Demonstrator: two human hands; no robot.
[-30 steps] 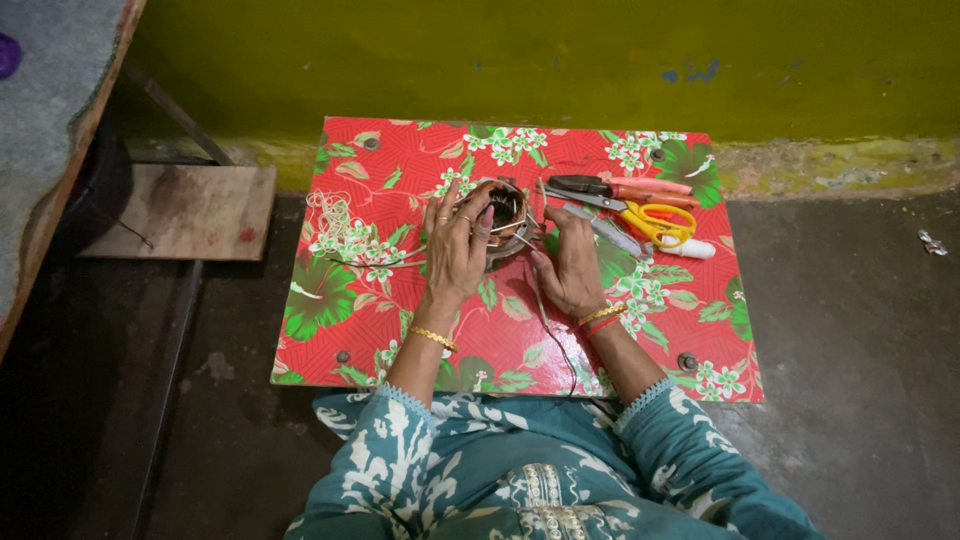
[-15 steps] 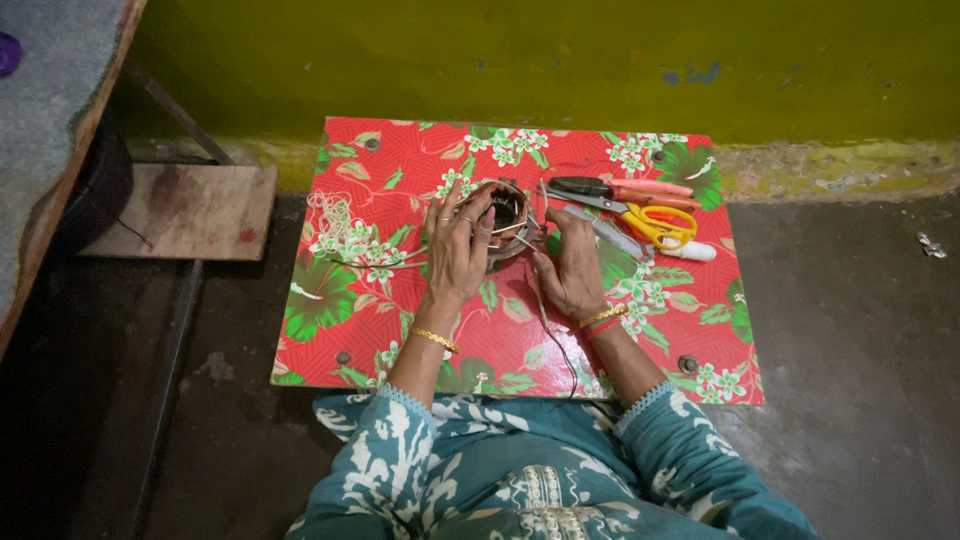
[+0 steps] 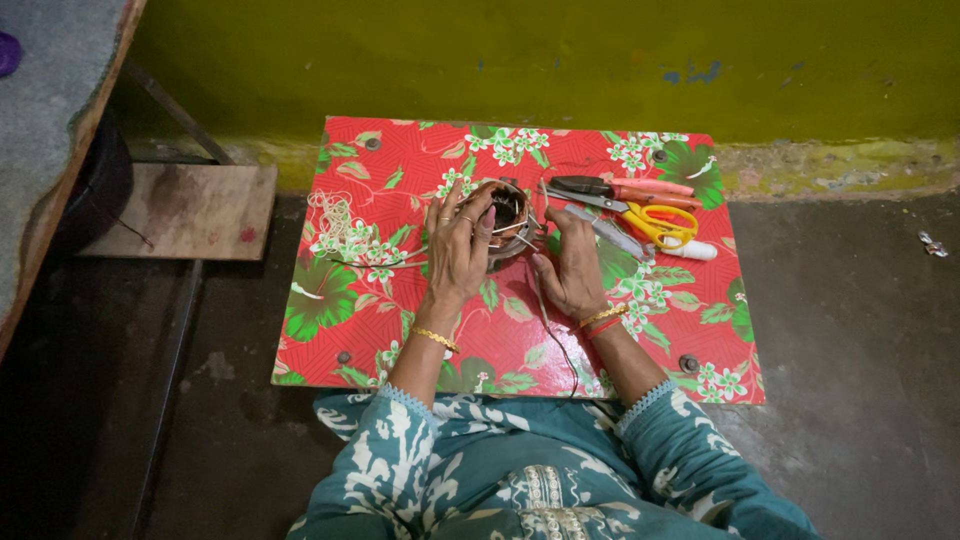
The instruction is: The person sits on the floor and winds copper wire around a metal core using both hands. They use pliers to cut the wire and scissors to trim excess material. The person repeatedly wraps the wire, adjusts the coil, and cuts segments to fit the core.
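A round copper-wound coil (image 3: pixel 507 216) with pale strips sticking out rests on a low board covered in red floral cloth (image 3: pixel 400 170). My left hand (image 3: pixel 458 250) cups the coil's left side, fingers curled over its rim. My right hand (image 3: pixel 572 268) presses against its right side, fingers bent toward it. A thin dark wire (image 3: pixel 548 325) trails from the coil toward my lap. Both wrists wear bangles.
Pliers with pink handles (image 3: pixel 618 188), yellow-handled scissors (image 3: pixel 655 220) and a white tube (image 3: pixel 690 250) lie right of the coil. A tangle of pale wire (image 3: pixel 335 215) lies to its left. A wooden plank (image 3: pixel 185 210) and a grey bench edge (image 3: pixel 60 150) stand at left; a yellow-green wall runs behind.
Both hands stay on the coil; the fingers shift only slightly. Nothing else has moved.
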